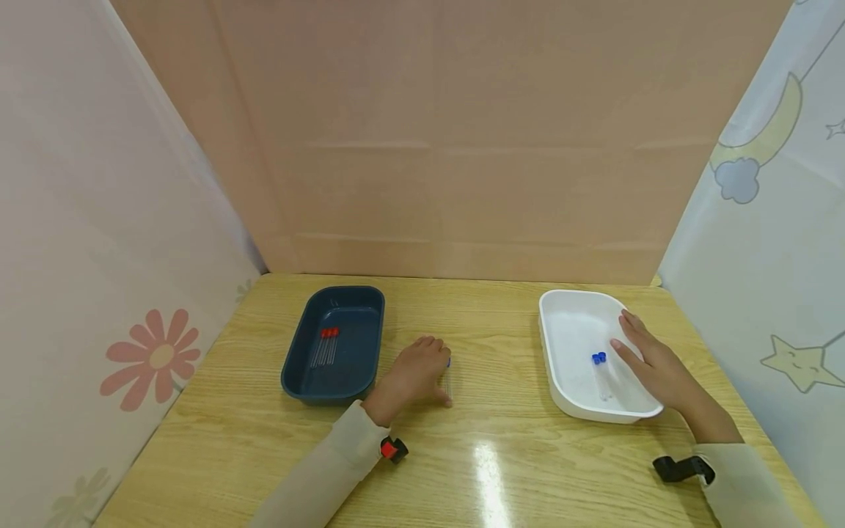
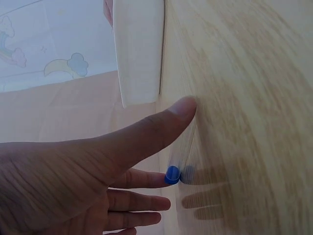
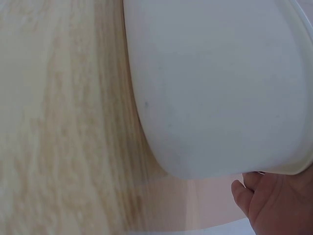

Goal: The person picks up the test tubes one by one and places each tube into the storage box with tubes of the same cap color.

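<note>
My left hand (image 1: pixel 417 372) is over the table beside a clear tube (image 1: pixel 448 383) with a blue cap. In the left wrist view the index fingertip touches the blue cap (image 2: pixel 172 175), while the thumb (image 2: pixel 146 137) stretches out apart from the other fingers. At the right, my right hand (image 1: pixel 653 363) rests over the right rim of a white tray (image 1: pixel 573 405), its thumb reaching inside. Two clear tubes (image 1: pixel 603 385) with blue caps lie in that tray. In the right wrist view, part of the hand (image 3: pixel 274 203) shows beside the tray's outer wall.
A dark blue tray (image 1: pixel 359 367) stands at the left, holding several thin tubes (image 1: pixel 324 350) with red caps. Both trays stand on a wooden table (image 1: pixel 502 345). A tan backdrop (image 1: pixel 429 183) rises behind it, with patterned cloth (image 1: pixel 746 271) along the sides.
</note>
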